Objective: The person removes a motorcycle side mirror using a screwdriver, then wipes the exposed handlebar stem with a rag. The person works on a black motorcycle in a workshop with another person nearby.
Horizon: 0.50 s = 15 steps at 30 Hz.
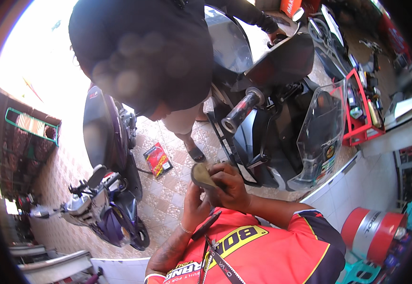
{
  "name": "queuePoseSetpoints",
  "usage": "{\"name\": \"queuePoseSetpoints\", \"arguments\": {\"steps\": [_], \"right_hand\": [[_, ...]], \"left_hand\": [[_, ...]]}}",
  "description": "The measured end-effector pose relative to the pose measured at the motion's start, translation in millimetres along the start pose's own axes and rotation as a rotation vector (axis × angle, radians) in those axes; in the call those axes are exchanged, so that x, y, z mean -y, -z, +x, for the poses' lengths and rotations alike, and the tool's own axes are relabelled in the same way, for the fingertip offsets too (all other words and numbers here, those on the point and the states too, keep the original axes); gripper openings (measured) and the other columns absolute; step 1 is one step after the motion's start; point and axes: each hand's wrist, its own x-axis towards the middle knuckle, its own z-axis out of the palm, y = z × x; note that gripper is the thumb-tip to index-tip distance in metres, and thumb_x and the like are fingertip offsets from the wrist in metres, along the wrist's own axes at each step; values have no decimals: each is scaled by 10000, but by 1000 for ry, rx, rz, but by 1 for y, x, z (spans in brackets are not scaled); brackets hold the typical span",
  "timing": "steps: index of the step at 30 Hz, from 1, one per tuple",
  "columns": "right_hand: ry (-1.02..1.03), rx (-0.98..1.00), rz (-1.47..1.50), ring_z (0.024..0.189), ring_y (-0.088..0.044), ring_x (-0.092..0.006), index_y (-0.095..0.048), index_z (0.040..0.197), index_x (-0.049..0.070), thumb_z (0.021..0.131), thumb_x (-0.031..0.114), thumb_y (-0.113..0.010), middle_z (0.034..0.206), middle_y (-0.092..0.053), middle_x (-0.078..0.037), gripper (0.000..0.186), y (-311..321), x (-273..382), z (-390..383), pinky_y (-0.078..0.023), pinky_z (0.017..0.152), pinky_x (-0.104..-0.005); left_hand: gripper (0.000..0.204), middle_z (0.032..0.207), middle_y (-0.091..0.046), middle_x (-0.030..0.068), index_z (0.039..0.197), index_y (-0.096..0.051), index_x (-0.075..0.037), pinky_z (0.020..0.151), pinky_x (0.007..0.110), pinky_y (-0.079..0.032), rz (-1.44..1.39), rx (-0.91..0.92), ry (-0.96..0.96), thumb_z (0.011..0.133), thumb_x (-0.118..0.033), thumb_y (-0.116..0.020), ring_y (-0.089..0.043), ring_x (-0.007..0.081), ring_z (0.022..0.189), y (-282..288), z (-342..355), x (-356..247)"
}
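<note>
In front of my chest both hands are closed around a curved olive-tan piece with a dark rim (202, 175); its exact kind cannot be told. My left hand (195, 206) grips it from below and the left. From the right, my right hand (228, 187) wraps its bent fingers over the piece's side. Part of the piece is hidden by the fingers. Just beyond my right hand stands a dark scooter (258, 137), its worn handlebar grip (242, 111) pointing toward me. A clear windscreen (320, 137) is on its right side.
A person in black (144, 52) leans over the scooter at close range, one hand on its far handlebar. At left stands a purple-black motorbike (116, 208). A red-yellow packet (158, 160) lies on the tiled floor. To the right are a red rack (361, 109) and a red drum (372, 234).
</note>
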Motion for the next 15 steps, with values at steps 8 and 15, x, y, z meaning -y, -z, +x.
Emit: {"name": "queuePoseSetpoints", "arguments": {"steps": [8, 15], "right_hand": [[-15, 102, -422, 1148, -524, -374, -680, 1123, 17, 873, 495, -706, 1176, -554, -190, 540, -5, 12, 41, -412, 998, -471], [-344, -307, -302, 954, -585, -255, -722, 960, 16, 926, 245, -720, 1024, -597, -139, 232, -20, 14, 22, -476, 804, -363]], "left_hand": [[672, 1372, -562, 127, 1414, -464, 11, 1009, 343, -482, -126, 233, -23, 816, -64, -761, -565, 204, 1227, 52, 76, -4], [465, 1079, -568, 74, 1233, -532, -27, 862, 315, -498, -6, 502, -78, 802, -24, -709, -592, 186, 992, 41, 132, 14]]}}
